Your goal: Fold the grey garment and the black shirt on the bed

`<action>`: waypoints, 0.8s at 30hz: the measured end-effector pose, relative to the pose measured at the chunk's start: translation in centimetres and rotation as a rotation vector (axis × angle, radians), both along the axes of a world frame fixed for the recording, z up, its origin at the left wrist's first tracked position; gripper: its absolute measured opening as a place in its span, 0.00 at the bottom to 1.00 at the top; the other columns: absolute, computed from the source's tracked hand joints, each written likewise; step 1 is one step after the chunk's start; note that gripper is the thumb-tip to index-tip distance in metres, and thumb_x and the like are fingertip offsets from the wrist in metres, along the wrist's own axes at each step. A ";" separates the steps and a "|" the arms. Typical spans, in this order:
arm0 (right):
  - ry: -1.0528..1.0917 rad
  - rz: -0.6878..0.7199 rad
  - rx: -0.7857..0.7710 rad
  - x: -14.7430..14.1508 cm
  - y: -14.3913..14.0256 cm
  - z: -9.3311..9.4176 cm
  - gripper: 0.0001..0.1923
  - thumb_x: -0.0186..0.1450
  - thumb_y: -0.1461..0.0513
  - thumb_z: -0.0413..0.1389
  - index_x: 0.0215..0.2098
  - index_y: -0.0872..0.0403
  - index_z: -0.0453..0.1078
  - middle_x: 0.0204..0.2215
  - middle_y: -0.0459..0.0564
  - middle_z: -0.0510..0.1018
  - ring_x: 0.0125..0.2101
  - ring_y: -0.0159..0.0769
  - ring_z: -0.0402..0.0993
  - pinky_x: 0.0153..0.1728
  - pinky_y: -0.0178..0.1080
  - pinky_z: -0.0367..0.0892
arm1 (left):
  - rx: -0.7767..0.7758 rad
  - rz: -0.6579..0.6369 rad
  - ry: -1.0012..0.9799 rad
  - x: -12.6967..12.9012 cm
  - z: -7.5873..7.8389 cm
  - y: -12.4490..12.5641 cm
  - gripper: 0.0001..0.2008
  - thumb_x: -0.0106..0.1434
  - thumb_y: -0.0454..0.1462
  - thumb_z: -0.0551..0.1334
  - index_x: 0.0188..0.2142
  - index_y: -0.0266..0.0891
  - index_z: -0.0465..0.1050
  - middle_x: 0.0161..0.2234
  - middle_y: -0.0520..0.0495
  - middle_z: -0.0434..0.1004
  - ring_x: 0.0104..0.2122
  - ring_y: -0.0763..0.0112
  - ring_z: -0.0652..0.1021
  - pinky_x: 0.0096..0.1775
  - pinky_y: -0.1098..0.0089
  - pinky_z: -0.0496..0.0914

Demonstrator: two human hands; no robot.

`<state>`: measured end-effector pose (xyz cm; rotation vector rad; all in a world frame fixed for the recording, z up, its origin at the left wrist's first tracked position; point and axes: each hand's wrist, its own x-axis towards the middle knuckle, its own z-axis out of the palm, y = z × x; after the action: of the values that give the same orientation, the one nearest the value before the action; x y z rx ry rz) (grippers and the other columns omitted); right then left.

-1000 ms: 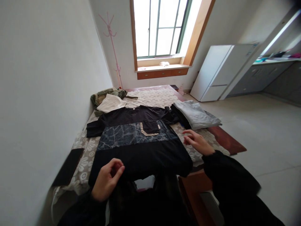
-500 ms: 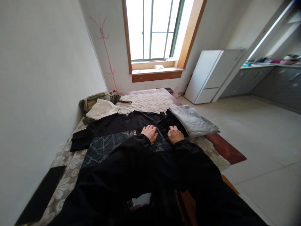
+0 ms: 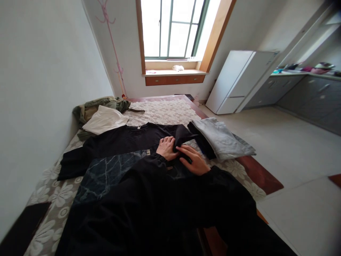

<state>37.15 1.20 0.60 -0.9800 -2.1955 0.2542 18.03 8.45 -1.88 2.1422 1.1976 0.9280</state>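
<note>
Shirt under both hands, grip unclear

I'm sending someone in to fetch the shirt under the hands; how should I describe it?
Find the table before the window. On its near part, left of the grey-topped pile, lies the shirt. Unlike the white cloth behind it, it is black, with a dark marbled band across.

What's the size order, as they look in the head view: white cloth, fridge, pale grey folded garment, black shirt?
Largest to smallest, as seen:
1. Black shirt, even partly hidden
2. Fridge, though it stands farther back
3. Pale grey folded garment
4. White cloth
</note>
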 end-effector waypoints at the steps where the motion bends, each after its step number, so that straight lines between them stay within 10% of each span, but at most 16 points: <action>1: -0.008 0.066 -0.009 -0.1 -0.1 0.2 0.14 0.70 0.59 0.53 0.51 0.47 0.74 0.55 0.52 0.76 0.55 0.43 0.72 0.60 0.49 0.65 | -0.039 -0.011 -0.085 -0.3 -0.2 0.5 0.24 0.53 0.44 0.71 0.48 0.42 0.73 0.55 0.39 0.74 0.59 0.47 0.70 0.62 0.50 0.61; 8: 0.043 -0.193 -0.014 0.0 0.7 -0.6 0.05 0.68 0.59 0.55 0.34 0.49 0.70 0.40 0.51 0.80 0.47 0.44 0.75 0.55 0.51 0.65 | -0.132 0.064 -0.349 -1.6 -1.0 3.7 0.16 0.75 0.39 0.43 0.53 0.38 0.65 0.52 0.36 0.78 0.46 0.64 0.82 0.42 0.64 0.78; 18: -0.250 -0.563 -0.260 0.4 1.0 -1.8 0.23 0.66 0.61 0.53 0.59 0.50 0.68 0.25 0.44 0.77 0.28 0.40 0.75 0.35 0.39 0.65 | -0.010 0.003 -0.126 -0.9 -0.5 1.4 0.22 0.61 0.32 0.64 0.55 0.42 0.68 0.54 0.42 0.77 0.54 0.59 0.77 0.60 0.56 0.69; 24: -0.195 -0.563 -0.301 0.4 1.3 -1.9 0.11 0.67 0.59 0.52 0.44 0.48 0.75 0.26 0.45 0.78 0.29 0.39 0.75 0.33 0.38 0.65 | 0.024 -0.018 0.060 -1.1 0.1 1.3 0.12 0.68 0.34 0.56 0.47 0.44 0.74 0.51 0.45 0.78 0.53 0.64 0.77 0.60 0.62 0.68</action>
<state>37.58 2.46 -1.28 -1.8061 -1.9786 0.2316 16.90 9.73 -1.82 2.2110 1.1993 0.8802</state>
